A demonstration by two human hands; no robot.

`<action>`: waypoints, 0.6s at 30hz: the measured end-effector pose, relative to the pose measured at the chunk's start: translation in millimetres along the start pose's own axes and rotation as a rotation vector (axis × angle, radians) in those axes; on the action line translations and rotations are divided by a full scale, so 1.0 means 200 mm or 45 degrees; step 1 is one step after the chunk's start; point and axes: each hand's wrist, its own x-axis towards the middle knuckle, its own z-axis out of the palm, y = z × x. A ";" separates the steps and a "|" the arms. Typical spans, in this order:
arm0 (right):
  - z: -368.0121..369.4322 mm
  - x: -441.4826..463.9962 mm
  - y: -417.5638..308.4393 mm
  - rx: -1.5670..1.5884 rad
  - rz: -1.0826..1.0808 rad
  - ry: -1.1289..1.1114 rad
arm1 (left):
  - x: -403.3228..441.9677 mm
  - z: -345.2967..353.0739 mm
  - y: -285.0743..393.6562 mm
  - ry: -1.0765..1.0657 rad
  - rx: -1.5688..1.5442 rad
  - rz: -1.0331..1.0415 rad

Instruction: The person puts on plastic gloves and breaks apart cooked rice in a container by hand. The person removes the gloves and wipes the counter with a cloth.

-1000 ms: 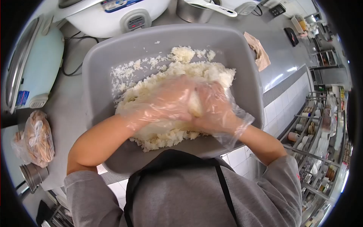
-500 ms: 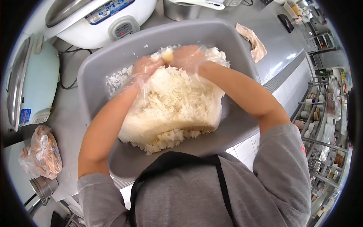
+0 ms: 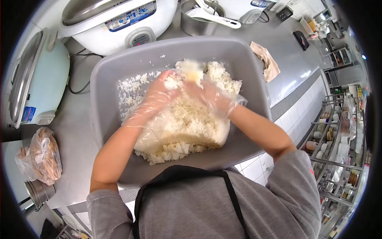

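Observation:
A large mound of cooked rice (image 3: pixel 195 123) lies in a grey plastic tub (image 3: pixel 101 91), with loose grains scattered at its back left. Both hands wear clear plastic gloves and are over the far part of the mound. My left hand (image 3: pixel 161 93) is curled at the rice, with white grains against its fingers. My right hand (image 3: pixel 205 93) is beside it, partly blurred, its fingers around a yellowish-white clump of rice (image 3: pixel 192 75) between the hands.
Behind the tub are a white rice cooker (image 3: pixel 119 30) and a metal pot (image 3: pixel 195 24) with a white paddle (image 3: pixel 217 18). A pale green cooker (image 3: pixel 47 79) and a bagged item (image 3: pixel 45 155) are at the left. A beige cloth (image 3: pixel 266 61) lies to the right.
Over the last second both hands moved from the middle of the mound to its far side. Since half a second ago, they have drawn slightly back, with a blurred clump between them.

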 end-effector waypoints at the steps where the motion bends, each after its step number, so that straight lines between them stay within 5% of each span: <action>1: 0.02 -0.03 0.00 -0.031 -0.110 0.054 | 0.04 0.05 -0.13 0.099 -0.202 0.023; 3: 0.04 -0.09 -0.12 -0.731 -0.443 0.168 | 0.04 0.06 -0.15 0.108 -0.388 -0.056; 4: 0.03 -0.12 -0.22 -0.206 -0.186 0.200 | 0.01 0.05 -0.06 0.018 -0.372 -0.155; 7: 0.05 -0.15 -0.30 0.226 -0.381 0.243 | 0.01 0.07 -0.04 -0.059 -0.781 -0.263; 11: 0.08 -0.08 -0.30 0.214 -0.527 0.155 | -0.05 0.09 -0.08 0.116 -1.345 -0.210; 14: 0.05 -0.06 -0.27 0.392 -0.421 0.167 | 0.11 0.11 -0.25 0.255 -0.889 -0.101; 18: 0.03 -0.04 -0.26 0.183 -0.096 0.190 | 0.08 0.10 -0.20 0.100 -1.826 -0.003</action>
